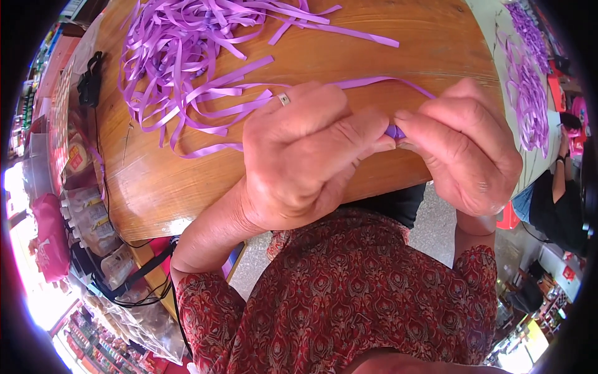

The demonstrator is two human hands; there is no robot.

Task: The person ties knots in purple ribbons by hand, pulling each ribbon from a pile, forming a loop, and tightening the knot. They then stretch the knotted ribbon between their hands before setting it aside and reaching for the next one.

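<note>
Both hands meet above the near edge of the wooden table, fingers pinched. Between the fingertips shows a short bit of purple ribbon (pixel 393 131), bunched or knotted; its exact shape is mostly hidden. My left hand (pixel 305 149), with a ring on one finger, closes on one side of it. My right hand (pixel 470 146) pinches the other side. A purple strand (pixel 367 81) arcs behind the hands from one to the other. At the far left of the table lies a tangled heap of purple ribbons (pixel 180 56), several ends spreading toward my left hand.
The wooden table (pixel 162 187) has a curved edge. On a pale surface at the right hang more purple ribbons (pixel 526 93). A black cable (pixel 92 81) runs down the left edge, near a pink pouch (pixel 51 237) and plastic bags. Another person (pixel 557 193) sits at the right.
</note>
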